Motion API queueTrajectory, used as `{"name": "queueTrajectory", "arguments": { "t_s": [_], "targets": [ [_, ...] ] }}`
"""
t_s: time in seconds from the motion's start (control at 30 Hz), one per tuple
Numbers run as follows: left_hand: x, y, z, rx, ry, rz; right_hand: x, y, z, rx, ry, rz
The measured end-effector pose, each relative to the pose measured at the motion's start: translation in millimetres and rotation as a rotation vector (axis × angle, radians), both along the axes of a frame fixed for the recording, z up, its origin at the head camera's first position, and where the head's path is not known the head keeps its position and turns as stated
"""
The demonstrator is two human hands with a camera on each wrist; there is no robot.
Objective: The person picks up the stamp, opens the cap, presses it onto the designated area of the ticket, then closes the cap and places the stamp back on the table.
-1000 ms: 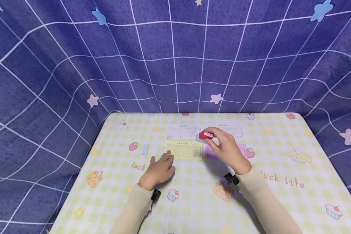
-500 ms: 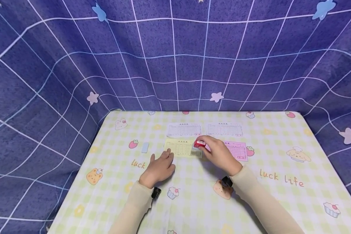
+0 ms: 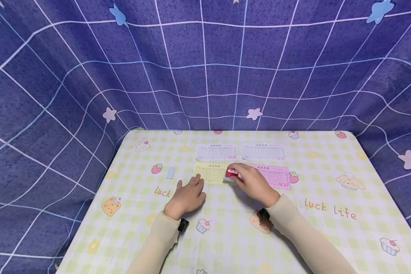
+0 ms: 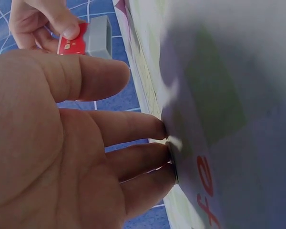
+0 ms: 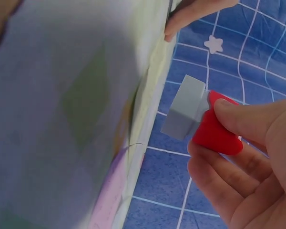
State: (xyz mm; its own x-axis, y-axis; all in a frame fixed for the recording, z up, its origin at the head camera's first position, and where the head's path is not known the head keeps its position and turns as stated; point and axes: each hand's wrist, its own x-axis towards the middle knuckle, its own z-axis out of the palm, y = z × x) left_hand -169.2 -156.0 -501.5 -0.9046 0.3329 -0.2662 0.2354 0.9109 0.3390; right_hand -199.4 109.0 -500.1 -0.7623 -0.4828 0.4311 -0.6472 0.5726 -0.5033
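My right hand [image 3: 252,182] pinches a stamp with a red grip and grey base [image 5: 187,107] between thumb and fingers. It hovers over the right end of a yellow form slip [image 3: 207,173]; the right wrist view shows a gap below the base. The fingertips of my left hand [image 3: 186,198] rest on the lower left edge of that slip, fingers nearly straight. A pink form slip [image 3: 277,177], partly hidden behind the right hand, bears a red mark at its lower right. Behind lie a left white slip [image 3: 215,151] and a right white slip [image 3: 263,152], each with a red mark.
A small light-blue rectangular piece [image 3: 170,172] lies left of the yellow slip. The table wears a checked cloth [image 3: 226,243] with cartoon prints. A blue grid-patterned curtain [image 3: 222,83] rises behind the table's back edge and along the sides.
My right hand has brought the stamp left and nearer, from beside the white slips to above the yellow slip's right end. Red marks on the white and pink slips have come into view. The left hand stays put.
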Motion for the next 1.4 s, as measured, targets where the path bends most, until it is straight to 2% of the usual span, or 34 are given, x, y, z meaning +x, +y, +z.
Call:
{"name": "queueTrajectory", "arguments": {
  "t_s": [0.4,0.77,0.97,1.4],
  "targets": [
    [-0.7,-1.5,-3.8,-0.004,0.016,-0.008,0.4,-0.7,-6.9,0.021,-0.050,0.015],
    [-0.9,-0.1,-2.4,-0.010,0.009,-0.013,0.3,-1.1,-7.3,0.057,-0.074,0.039],
    [0.1,-0.1,-2.4,-0.006,0.015,-0.013,-0.4,-1.6,-8.3,0.059,-0.037,0.048],
    [-0.3,0.5,-2.8,-0.001,0.014,-0.009,-2.8,-1.1,-10.5,0.066,-0.067,0.053]
  ]
}}
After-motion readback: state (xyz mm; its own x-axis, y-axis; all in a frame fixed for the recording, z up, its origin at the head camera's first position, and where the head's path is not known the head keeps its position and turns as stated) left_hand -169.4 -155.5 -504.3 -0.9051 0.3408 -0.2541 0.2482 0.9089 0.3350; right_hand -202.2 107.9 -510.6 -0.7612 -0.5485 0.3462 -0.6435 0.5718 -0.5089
